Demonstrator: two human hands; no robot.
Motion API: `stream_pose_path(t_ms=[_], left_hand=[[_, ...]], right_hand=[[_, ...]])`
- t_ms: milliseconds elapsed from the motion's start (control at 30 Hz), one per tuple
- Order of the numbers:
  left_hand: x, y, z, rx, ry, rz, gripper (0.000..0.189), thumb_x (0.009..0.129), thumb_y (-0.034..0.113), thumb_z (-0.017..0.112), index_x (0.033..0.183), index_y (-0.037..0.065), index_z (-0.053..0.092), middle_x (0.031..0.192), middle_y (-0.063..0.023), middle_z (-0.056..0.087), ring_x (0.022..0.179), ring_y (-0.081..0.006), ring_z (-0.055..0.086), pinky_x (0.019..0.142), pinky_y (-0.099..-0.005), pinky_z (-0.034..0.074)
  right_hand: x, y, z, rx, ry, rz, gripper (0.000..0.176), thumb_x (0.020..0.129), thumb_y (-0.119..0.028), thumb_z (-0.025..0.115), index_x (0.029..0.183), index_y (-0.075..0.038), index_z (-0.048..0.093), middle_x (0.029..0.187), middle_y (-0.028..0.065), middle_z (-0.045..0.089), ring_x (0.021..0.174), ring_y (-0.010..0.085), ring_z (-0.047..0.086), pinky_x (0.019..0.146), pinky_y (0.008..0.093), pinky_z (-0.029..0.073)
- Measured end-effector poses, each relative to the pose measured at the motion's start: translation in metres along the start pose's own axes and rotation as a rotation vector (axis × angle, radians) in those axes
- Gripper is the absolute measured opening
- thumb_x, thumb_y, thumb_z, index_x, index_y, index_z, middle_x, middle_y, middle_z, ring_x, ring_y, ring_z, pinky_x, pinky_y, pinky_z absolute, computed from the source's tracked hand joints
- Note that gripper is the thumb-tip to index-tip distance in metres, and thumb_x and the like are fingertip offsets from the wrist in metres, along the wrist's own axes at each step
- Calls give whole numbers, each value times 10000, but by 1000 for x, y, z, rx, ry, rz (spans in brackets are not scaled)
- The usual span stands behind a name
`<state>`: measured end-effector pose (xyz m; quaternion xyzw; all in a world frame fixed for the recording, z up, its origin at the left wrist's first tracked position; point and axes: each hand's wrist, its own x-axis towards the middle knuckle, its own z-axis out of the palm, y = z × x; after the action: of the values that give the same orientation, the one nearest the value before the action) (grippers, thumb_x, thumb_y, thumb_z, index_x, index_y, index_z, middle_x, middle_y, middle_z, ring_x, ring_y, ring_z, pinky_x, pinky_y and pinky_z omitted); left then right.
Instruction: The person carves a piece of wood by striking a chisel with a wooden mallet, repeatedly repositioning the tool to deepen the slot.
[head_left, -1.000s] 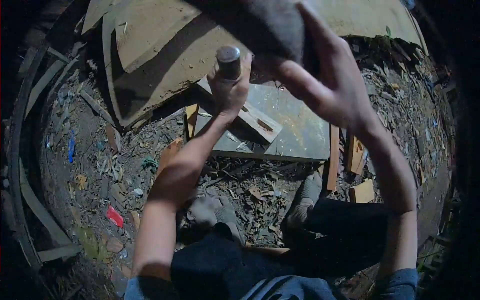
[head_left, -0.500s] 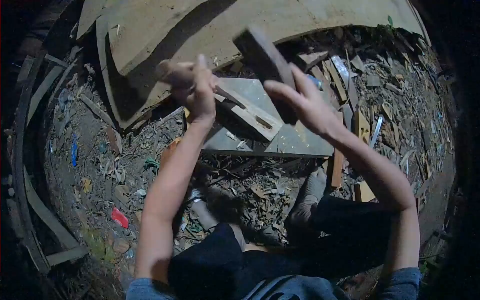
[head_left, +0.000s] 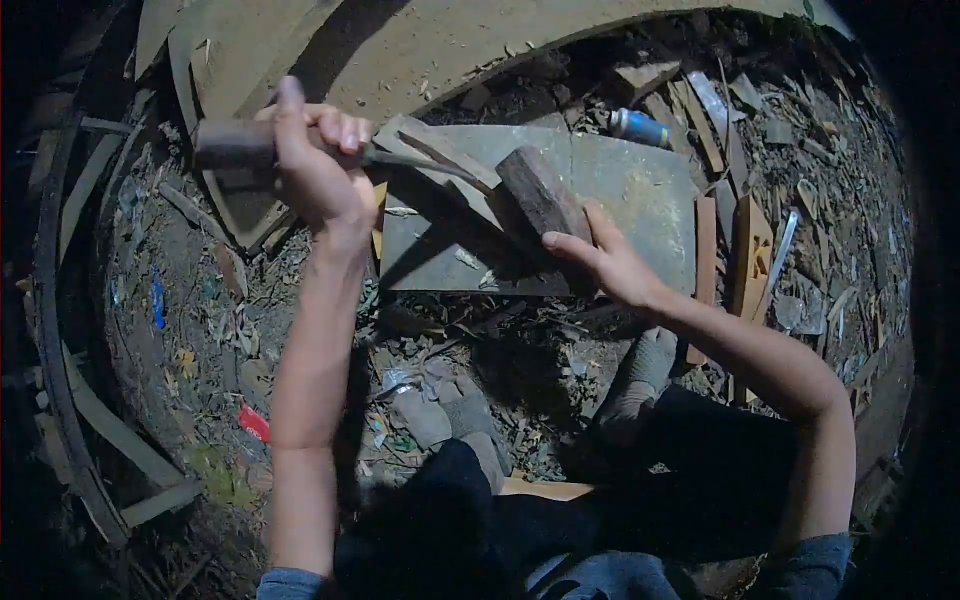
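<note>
My left hand [head_left: 320, 165] is closed round a tool with a thick wooden handle [head_left: 235, 145] and a long thin metal shaft [head_left: 425, 161]. The shaft points right across a pale wooden piece [head_left: 445, 150] lying slantwise on a grey board [head_left: 640, 200]. My right hand [head_left: 620, 262] grips a dark, rough wooden block [head_left: 545, 200], thumb on its near side. The block hangs over the right part of the pale piece and hides it. Whether the shaft's tip touches the wood or the block cannot be made out.
A blue can [head_left: 638, 128] lies behind the board. Wood strips [head_left: 705, 270] and offcuts litter the ground at right. A large curved sheet [head_left: 450, 50] spans the back. My shoes [head_left: 640, 375] are below the board; a red scrap [head_left: 254, 422] lies at left.
My left hand has moved left with the tool, whose metal shaft now shows. The dark block in my right hand has come down toward the pale piece. The view has shifted slightly.
</note>
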<state>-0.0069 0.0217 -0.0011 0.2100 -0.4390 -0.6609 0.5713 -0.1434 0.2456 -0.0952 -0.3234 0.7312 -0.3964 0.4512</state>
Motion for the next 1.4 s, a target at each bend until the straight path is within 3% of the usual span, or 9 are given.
stream_pose_path(t_ms=[167,433,800,967,1067,1133,1233,1300,1400], left_hand=[[-9,-26,20,-9,-106,43,241,895,138,669,826,81,445,541,-2,421,408,-82,381,388,-252,336],[-9,-39,36,90,-134,38,242,881,149,697,827,75,472,549,13,438,418,-59,387,382,-235,338],[-13,-60,51,504,-259,188,335,867,216,700,591,79,567,550,25,592,487,-87,564,512,-318,429],[-17,-57,62,632,-225,283,278,836,245,718,688,28,629,600,-87,652,551,-178,651,543,-338,481],[-24,-56,58,648,-227,274,279,828,272,714,725,25,633,653,-130,663,572,-250,646,567,-400,484],[-16,-68,49,1209,-258,917,244,833,251,695,739,44,608,663,-133,622,575,-313,598,567,-435,452],[-18,-82,45,1010,-229,666,221,845,235,675,745,62,580,666,-137,574,586,-359,550,567,-452,409],[-15,-84,44,762,-218,593,226,851,233,673,743,61,575,643,-131,565,583,-353,556,566,-448,411],[-20,-72,40,685,-298,728,176,825,165,675,745,50,570,589,-118,539,576,-351,559,548,-440,432]], right_hand=[[-1,1,-3,-28,-24,18,802,839,-595,585,1292,38,390,1196,285,550,1135,366,546,983,404,394],[-3,-2,-3,-21,-26,-12,818,835,-599,589,1294,44,379,1198,299,551,1139,372,551,983,414,397],[0,6,2,-25,19,-41,804,840,-571,605,1303,45,377,1207,293,543,1146,359,541,994,401,385],[8,-27,-22,160,56,134,751,837,-542,638,1272,35,435,931,139,594,735,198,593,612,329,491],[3,-93,-51,198,191,-297,582,844,-503,667,1109,-18,481,768,46,561,556,124,524,464,264,406],[-9,-144,-60,183,306,-633,452,893,-420,648,1084,-33,511,719,14,543,564,84,508,489,234,404],[-17,-176,-57,-1,436,-1109,490,907,-370,629,1207,-13,478,812,77,643,700,177,630,588,318,490],[-27,-173,-63,-532,365,-945,575,868,-372,650,1286,-37,440,878,184,681,821,340,684,696,391,529],[-26,-177,-60,-720,414,-878,591,844,-429,618,1267,-53,448,828,208,662,780,375,671,739,459,528]])
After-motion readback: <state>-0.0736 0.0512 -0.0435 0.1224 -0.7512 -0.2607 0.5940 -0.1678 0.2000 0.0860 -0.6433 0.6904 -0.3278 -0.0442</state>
